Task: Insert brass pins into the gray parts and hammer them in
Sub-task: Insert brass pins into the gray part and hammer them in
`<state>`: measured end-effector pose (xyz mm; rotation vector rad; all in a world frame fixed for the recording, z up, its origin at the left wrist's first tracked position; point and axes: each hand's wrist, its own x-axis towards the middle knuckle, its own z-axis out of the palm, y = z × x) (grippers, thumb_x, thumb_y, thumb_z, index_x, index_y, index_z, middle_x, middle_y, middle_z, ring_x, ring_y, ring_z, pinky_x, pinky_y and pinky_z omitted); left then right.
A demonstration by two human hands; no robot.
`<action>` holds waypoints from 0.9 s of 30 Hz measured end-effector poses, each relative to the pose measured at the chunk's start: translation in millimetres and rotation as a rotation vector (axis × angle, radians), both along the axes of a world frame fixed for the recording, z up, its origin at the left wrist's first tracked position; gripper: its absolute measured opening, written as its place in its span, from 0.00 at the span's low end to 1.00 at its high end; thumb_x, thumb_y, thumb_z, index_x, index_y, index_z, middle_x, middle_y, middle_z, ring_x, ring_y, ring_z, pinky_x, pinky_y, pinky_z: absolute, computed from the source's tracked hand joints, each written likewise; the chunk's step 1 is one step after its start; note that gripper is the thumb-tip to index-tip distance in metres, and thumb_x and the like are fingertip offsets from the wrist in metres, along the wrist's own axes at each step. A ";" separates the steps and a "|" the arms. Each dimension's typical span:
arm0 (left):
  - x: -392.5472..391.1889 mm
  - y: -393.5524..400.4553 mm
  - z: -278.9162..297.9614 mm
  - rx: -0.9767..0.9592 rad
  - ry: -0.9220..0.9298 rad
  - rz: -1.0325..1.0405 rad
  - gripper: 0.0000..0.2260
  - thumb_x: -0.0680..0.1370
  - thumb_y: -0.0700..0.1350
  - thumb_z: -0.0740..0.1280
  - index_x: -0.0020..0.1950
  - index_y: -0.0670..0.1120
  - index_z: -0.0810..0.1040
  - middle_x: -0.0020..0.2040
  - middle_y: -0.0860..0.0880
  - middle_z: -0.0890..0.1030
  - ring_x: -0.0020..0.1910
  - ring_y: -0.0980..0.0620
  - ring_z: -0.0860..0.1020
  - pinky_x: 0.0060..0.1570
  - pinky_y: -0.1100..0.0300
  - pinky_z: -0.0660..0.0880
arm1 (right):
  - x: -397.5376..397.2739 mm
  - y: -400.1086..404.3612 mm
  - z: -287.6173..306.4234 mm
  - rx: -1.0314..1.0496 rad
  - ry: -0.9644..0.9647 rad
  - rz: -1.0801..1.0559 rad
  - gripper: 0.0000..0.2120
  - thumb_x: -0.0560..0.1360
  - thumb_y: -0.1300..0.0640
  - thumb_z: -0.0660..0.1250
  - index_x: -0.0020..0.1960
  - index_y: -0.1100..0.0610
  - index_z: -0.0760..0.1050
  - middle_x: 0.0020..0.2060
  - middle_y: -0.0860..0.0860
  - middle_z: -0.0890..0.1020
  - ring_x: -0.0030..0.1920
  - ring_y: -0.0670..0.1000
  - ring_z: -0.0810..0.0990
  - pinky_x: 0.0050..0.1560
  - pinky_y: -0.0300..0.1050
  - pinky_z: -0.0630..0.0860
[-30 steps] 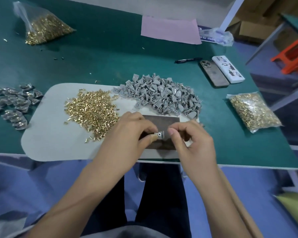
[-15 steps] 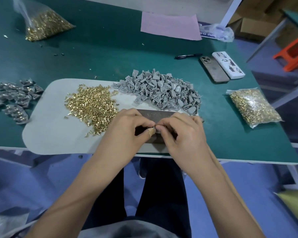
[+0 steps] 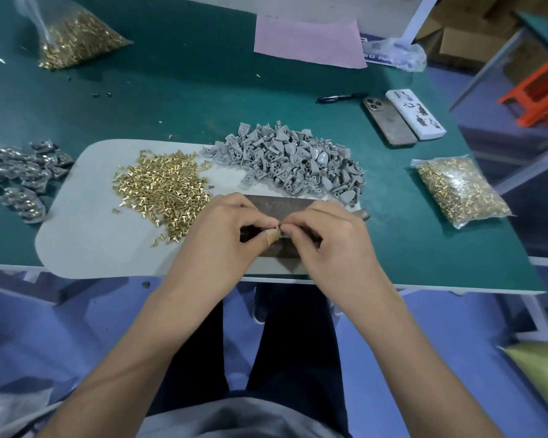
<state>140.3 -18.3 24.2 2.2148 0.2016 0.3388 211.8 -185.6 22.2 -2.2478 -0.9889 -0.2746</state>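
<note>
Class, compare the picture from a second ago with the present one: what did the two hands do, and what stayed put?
The right hand closed in on the left hand, so their fingertips now meet and nearly hide the small gray part pinched between them, which showed plainly before. The loose brass pins, gray parts pile and dark block stayed put.

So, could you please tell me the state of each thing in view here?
Left hand: pinching a gray part.
Right hand: pinching the same part.
Loose pins: heaped on the mat.
Gray pile: heaped, untouched.
Metal block: flat under the hands.
Finished parts: lying left of the mat.
Right bag: lying flat.
Far bag: lying on the table.
Phone: face down.
</note>
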 end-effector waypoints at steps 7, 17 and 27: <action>1.4 1.6 -0.3 0.033 -0.009 -0.011 0.06 0.74 0.48 0.76 0.50 0.54 0.87 0.44 0.55 0.80 0.47 0.55 0.76 0.44 0.65 0.67 | 13.9 0.4 10.1 -0.137 -0.057 0.156 0.04 0.77 0.64 0.72 0.44 0.60 0.84 0.36 0.51 0.79 0.40 0.52 0.75 0.46 0.42 0.72; 0.7 0.5 -0.3 0.070 -0.031 -0.010 0.05 0.74 0.49 0.75 0.50 0.56 0.87 0.43 0.56 0.79 0.47 0.55 0.75 0.44 0.63 0.67 | 10.6 -1.2 11.7 -0.053 0.147 0.064 0.04 0.76 0.61 0.74 0.44 0.55 0.86 0.34 0.42 0.76 0.39 0.42 0.72 0.44 0.27 0.64; -4.8 -6.3 -0.7 0.096 -0.032 0.043 0.03 0.75 0.51 0.74 0.48 0.56 0.86 0.43 0.58 0.79 0.50 0.53 0.74 0.51 0.48 0.74 | -3.9 -14.3 6.3 0.118 0.134 -0.145 0.05 0.79 0.58 0.72 0.51 0.56 0.87 0.40 0.49 0.83 0.43 0.46 0.78 0.49 0.35 0.72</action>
